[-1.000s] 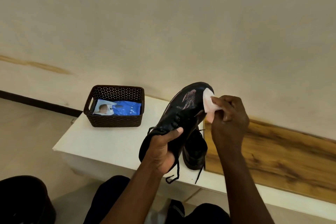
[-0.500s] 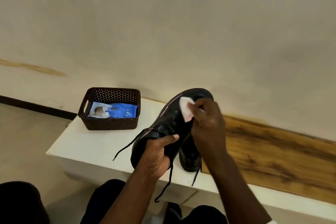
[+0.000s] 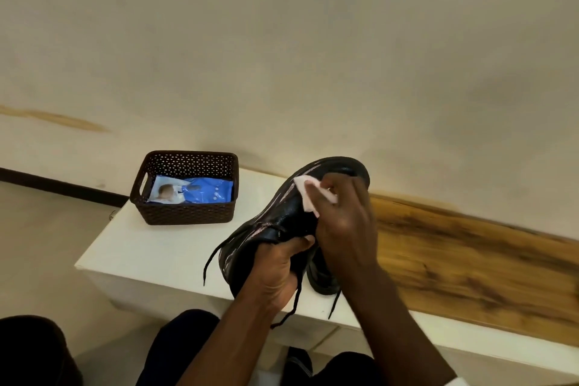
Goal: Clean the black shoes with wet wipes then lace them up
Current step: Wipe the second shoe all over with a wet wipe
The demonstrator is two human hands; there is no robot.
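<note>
My left hand (image 3: 277, 269) grips a black shoe (image 3: 282, 213) by its heel end and holds it tilted above the white bench (image 3: 150, 254), toe pointing up and away. Loose black laces hang from it. My right hand (image 3: 344, 222) pinches a white wet wipe (image 3: 305, 189) and presses it against the shoe's upper near the toe. The second black shoe (image 3: 322, 277) stands on the bench behind my hands, mostly hidden by them.
A dark brown woven basket (image 3: 188, 213) at the bench's back left holds a blue pack of wet wipes (image 3: 200, 194). A wooden panel (image 3: 470, 263) covers the bench to the right. A pale wall rises behind. My knees sit below the bench edge.
My right hand with the wipe has slid from the shoe's toe tip down over the upper and back up towards the toe. The shoe has dropped and tilted slightly.
</note>
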